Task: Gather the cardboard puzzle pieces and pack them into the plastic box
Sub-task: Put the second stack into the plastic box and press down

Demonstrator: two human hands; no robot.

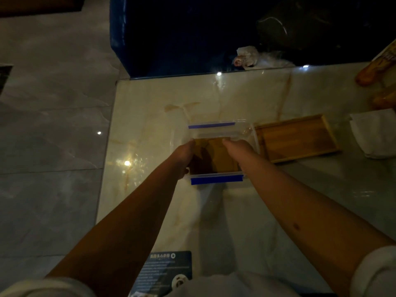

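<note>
Both hands are down in the clear plastic box (222,130). Left hand (184,155) is at the box's left wall, fingers curled down along the inside edge; can't tell if it grips the wall or just rests on it. Right hand (236,146) reaches in from the right side, fingers pointing down toward the contents and hidden from here; grip unclear, can't tell if it holds anything.

Between the hands: brown cardboard puzzle pieces (216,157) lying flat on the box floor, filling most of it. Dim light, individual pieces are hard to separate.

The box has a blue clip (216,180) on the near rim, just below the wrists, and a second blue clip (211,126) on the far rim beyond the fingertips. It sits on a glossy marble-look table (150,129).

Just right of the right hand, touching or nearly touching the box's right wall: a shallow wooden tray (296,139). Further right of that, a white folded cloth or paper (374,133), well apart from the box.

Near the body, between the forearms: a dark printed card (165,269) at the table's near edge. White sleeves (374,273) are pushed up both arms.

Beyond the hands, past the far table edge: a dark blue sofa-like block (150,35) with crumpled plastic (248,56) on it. Left of the left arm: grey tiled floor (49,125).
</note>
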